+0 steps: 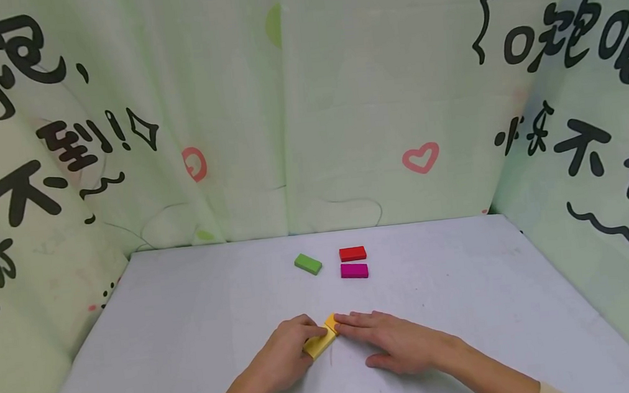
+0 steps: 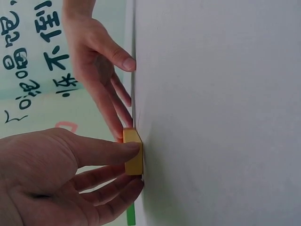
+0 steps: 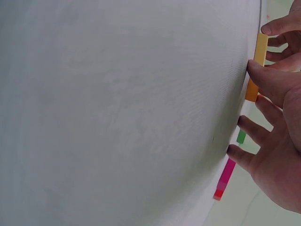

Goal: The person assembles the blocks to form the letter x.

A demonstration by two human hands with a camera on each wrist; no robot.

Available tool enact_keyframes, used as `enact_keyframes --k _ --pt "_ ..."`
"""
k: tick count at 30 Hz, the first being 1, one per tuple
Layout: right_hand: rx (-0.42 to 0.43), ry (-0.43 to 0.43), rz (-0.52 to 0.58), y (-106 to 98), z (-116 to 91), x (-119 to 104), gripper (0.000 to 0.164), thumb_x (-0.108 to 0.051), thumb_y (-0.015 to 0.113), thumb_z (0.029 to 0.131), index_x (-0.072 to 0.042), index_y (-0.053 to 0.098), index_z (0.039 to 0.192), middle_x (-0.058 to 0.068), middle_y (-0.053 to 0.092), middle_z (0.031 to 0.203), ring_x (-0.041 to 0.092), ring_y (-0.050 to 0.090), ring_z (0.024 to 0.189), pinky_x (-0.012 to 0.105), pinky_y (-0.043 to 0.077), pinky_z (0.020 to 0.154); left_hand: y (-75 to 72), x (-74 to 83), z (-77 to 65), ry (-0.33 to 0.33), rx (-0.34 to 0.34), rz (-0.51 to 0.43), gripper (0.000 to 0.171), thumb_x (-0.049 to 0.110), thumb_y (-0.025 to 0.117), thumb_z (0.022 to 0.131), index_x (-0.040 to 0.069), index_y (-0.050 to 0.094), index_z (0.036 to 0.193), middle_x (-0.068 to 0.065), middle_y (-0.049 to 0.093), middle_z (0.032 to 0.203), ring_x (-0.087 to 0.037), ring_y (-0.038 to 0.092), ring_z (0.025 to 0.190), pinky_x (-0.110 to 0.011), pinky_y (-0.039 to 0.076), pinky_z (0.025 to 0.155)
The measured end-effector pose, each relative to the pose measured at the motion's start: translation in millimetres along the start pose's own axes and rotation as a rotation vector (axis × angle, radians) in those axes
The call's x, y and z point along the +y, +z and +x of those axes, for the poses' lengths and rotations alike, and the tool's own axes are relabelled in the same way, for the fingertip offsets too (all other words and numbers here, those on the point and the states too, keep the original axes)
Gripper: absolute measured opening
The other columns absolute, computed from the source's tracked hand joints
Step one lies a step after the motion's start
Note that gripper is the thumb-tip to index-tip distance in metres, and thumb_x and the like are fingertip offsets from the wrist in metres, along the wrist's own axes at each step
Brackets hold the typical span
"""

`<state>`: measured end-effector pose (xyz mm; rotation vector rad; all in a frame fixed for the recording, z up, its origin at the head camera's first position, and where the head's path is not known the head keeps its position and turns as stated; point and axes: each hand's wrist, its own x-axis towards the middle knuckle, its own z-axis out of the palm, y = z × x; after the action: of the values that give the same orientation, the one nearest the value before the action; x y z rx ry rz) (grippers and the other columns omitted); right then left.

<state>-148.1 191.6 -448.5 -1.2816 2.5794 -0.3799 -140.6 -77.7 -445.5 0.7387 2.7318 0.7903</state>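
Head view shows five blocks on one white table (image 1: 190, 319). My left hand (image 1: 286, 355) pinches one yellow block (image 1: 320, 344) between thumb and fingers, slantwise at the table's near middle. One orange block (image 1: 331, 323) sits end to end with it at the far end. My right hand (image 1: 397, 342) is spread wide, its straight fingertips against the orange block, thumb well apart. Farther off lie three more: one red block (image 1: 352, 253), one magenta block (image 1: 354, 271) just nearer me, and one green block (image 1: 308, 264) to their left.
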Motion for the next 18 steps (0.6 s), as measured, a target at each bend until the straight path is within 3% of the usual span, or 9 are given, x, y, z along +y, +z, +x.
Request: enact_keyframes --k 18 --pt "-0.023 0.038 0.048 -2.2 1.5 -2.1 0.072 -0.022 0.069 0.101 -0.018 0.035 0.164 -0.007 0.029 0.172 0.022 0.036 0.156 0.05 0.037 0.122 1.4 4.0 0.1 -0.044 -0.004 0.015 0.044 -0.001 0.081 0.085 0.012 0.076 0.127 0.004 0.07 0.113 -0.013 0.062 0.1 -0.029 0.059 0.088"
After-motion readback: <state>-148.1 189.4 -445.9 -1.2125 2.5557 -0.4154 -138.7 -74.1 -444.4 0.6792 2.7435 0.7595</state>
